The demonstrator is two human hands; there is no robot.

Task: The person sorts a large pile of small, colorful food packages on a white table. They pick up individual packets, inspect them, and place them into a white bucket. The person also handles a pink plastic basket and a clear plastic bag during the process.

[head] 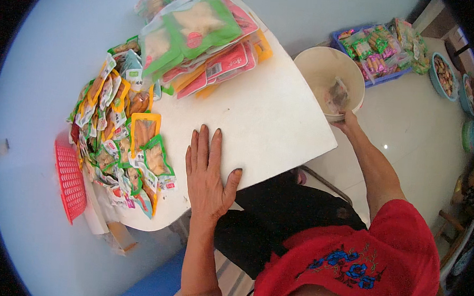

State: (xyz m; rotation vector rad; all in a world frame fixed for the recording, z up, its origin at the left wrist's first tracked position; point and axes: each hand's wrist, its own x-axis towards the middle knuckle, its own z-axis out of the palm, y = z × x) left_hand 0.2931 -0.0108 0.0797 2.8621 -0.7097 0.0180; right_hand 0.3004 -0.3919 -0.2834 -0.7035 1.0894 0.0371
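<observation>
My left hand (208, 178) lies palm down on the white tabletop (278, 126), its fingers slightly apart and nothing in it. Off the table's right edge, my right hand (346, 120) grips the rim of a cream plastic bucket (305, 67), in which a crumpled clear and dark piece of packaging (338, 95) lies. To the left of my left hand is a heap of small sealed food packets (113, 125), with green, yellow and white edges. Larger flat food packages (199, 29), green, red and yellow, are stacked at the table's far end.
A red plastic basket (69, 179) leans by the wall on the left. On the floor at the right stand a blue crate (381, 80) of snack packets and a light-blue basin (434, 78) with contents. An open cardboard box (119, 236) is below the table's left corner.
</observation>
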